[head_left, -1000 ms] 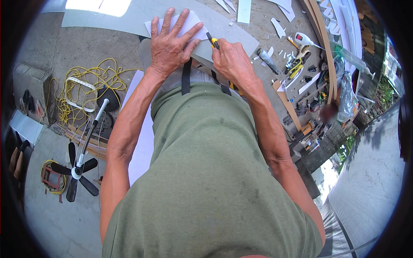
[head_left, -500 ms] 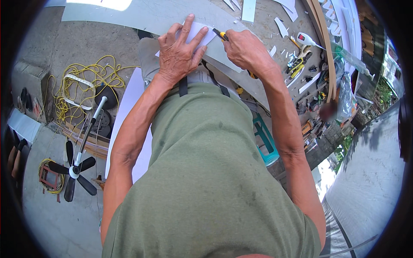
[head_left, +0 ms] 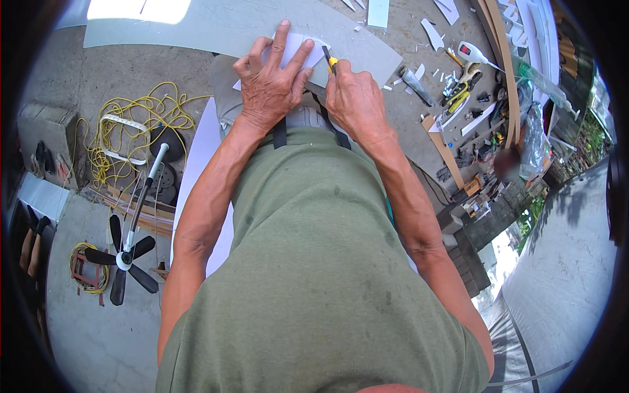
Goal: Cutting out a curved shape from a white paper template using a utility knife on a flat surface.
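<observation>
My left hand (head_left: 267, 85) lies with fingers spread on a small white sheet (head_left: 294, 50), pressing it onto a long grey board (head_left: 216, 27). My right hand (head_left: 356, 101) is closed around a yellow and black utility knife (head_left: 333, 65). The knife's blade end points away from me and meets the right edge of the white sheet, just right of my left fingertips. Most of its handle is hidden in my fist.
Right of the board, the floor holds white offcuts (head_left: 432, 34), a white glue gun-like tool (head_left: 473, 54), yellow-handled tools (head_left: 457, 101) and curved brown strips (head_left: 501, 72). At left are a tangled yellow cord (head_left: 108, 134) and a black-bladed fan (head_left: 123, 260).
My right hand has come nearer to me and a little left, and the knife stands steeper in the view. My left hand stays spread on the sheet. The green stool is now mostly hidden.
</observation>
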A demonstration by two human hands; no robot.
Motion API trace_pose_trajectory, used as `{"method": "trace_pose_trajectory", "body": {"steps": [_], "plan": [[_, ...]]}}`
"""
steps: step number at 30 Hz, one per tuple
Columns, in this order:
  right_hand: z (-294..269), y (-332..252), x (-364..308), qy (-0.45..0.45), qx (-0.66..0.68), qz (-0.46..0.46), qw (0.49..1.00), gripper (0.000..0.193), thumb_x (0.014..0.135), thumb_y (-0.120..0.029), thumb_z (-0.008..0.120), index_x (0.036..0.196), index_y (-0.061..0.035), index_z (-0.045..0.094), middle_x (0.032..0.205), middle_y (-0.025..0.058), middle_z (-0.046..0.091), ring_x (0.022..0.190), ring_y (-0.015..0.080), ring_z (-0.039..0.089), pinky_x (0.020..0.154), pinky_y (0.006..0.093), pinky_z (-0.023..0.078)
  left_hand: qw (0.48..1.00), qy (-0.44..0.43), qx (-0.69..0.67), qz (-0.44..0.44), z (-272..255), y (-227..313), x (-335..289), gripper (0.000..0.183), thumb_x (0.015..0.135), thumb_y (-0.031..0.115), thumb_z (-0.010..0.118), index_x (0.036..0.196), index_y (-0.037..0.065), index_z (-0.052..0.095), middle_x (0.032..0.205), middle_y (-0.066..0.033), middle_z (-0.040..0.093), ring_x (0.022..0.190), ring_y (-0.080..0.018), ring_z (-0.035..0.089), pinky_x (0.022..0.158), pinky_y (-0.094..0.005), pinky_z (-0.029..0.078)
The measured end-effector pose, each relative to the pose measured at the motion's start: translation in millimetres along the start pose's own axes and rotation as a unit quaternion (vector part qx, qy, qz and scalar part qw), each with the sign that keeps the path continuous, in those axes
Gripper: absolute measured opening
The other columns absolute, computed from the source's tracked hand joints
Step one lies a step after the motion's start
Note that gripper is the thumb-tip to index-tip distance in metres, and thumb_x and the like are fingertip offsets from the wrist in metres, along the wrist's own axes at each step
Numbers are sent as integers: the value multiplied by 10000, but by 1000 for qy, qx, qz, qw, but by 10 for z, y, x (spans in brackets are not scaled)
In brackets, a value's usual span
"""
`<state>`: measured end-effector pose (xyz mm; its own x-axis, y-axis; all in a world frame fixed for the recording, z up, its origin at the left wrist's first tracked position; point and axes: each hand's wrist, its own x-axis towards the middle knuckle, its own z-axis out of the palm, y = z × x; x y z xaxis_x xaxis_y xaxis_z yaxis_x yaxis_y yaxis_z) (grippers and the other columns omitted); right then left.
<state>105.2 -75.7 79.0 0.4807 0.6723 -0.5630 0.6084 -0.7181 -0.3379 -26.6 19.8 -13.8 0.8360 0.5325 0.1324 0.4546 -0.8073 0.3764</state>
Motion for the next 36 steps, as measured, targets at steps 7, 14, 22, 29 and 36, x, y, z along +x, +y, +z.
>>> {"method": "trace_pose_trajectory", "body": {"steps": [7,14,22,29,36], "plan": [[29,-67,-28,15,7,18,1000,224,913,-122,626,944,95,575,749,333,669,727,487,713,653,536,588,1000,-3,-3,-11,-8,34,1,468,887,421,720,1346,331,698,1593,-62,469,1233,-260,440,959,-411,254],[55,107,3,-17,51,9,999,258,968,-163,594,992,91,557,771,344,665,765,518,694,680,567,562,999,25,-36,-19,-123,62,80,573,780,374,813,1331,261,707,1575,-67,475,1197,-275,464,945,-432,320],[-26,503,-1,41,126,-33,991,229,1037,-210,570,1163,-20,552,835,206,703,738,393,697,671,476,524,843,-39,-389,-370,-332,179,267,514,695,157,901,1188,100,768,996,-58,753,762,-204,615,644,-312,509],[-375,476,-61,87,382,-172,904,270,1011,-93,647,1275,-44,615,940,64,706,852,138,653,780,305,526,921,167,-352,-5,-855,373,456,292,746,33,821,1037,46,795,824,-33,663,681,-177,594,576,-308,485],[-459,599,-210,91,501,-217,832,300,1002,-40,649,1302,-48,628,1143,39,664,1018,117,614,896,280,518,926,240,-190,221,-1186,456,637,365,648,42,780,1013,16,787,935,-3,658,688,-132,523,566,-288,436]]}}
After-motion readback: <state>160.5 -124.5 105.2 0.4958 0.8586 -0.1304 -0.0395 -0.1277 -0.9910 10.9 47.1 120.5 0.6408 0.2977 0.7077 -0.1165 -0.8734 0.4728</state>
